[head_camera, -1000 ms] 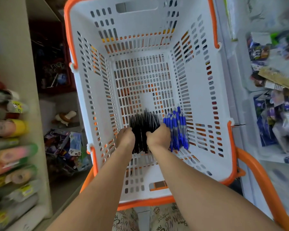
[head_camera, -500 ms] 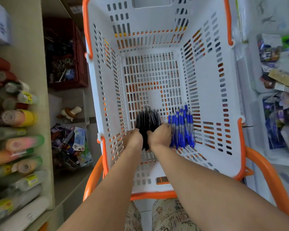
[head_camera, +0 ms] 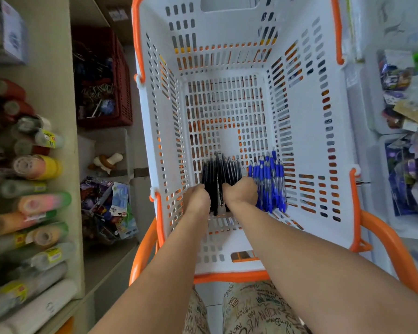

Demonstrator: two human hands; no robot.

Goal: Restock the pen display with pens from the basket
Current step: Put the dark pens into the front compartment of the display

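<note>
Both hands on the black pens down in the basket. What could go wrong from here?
1. The black pens are a loose bunch gripped by the left hand and right hand; their far ends fan out, so some may slip on the lift.
2. The blue pens lie right against the right hand and could get dragged or mixed in.
3. The basket floor is slotted; a pen tip might catch in it.

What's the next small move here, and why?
Probably lift the black pens straight up out of the basket. The left hand and right hand both grip that bundle from either side on the basket floor, so the grasp looks set. The blue pens lie beside it, untouched.
</note>
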